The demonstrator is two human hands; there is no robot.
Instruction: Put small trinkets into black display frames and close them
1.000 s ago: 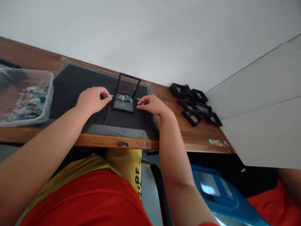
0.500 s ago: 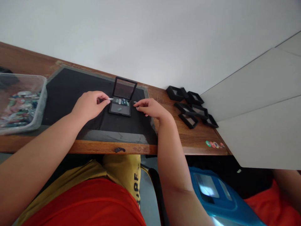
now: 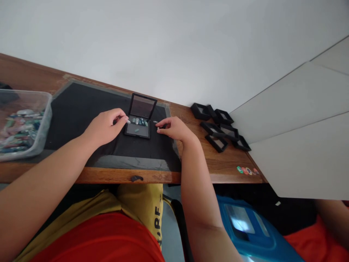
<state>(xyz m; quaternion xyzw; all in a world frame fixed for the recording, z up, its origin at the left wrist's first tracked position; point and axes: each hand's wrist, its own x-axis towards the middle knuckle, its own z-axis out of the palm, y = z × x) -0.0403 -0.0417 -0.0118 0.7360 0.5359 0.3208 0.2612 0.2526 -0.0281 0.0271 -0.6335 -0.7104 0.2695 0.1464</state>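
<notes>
A small black case (image 3: 137,136) lies with its lid (image 3: 142,106) raised on the dark mat. Several glossy green and clear stone-like pieces (image 3: 141,121) form a row near its hinge, and one green piece (image 3: 136,130) lies lower in the tray. At the case's left edge, my left hand (image 3: 105,126) pinches a small pale stone (image 3: 128,122) between thumb and fingertip. My right hand (image 3: 176,129) is right of the case, thumb and forefinger brought close together; a pale spot shows there, too small to identify. Just beyond its fingertips lies another small pale piece (image 3: 155,122).
At the left, a clear plastic tub (image 3: 47,125) holds many coloured pieces. Several black frames (image 3: 215,130) are grouped on the wooden table (image 3: 209,160) at the right, beside a white panel (image 3: 297,156). A blue chair (image 3: 261,229) and a person's orange clothing (image 3: 313,236) appear lower right.
My left hand has brought the pale stone slightly down and over the case's left edge. The right hand stays almost in place beside the case. The whole view has shifted slightly.
</notes>
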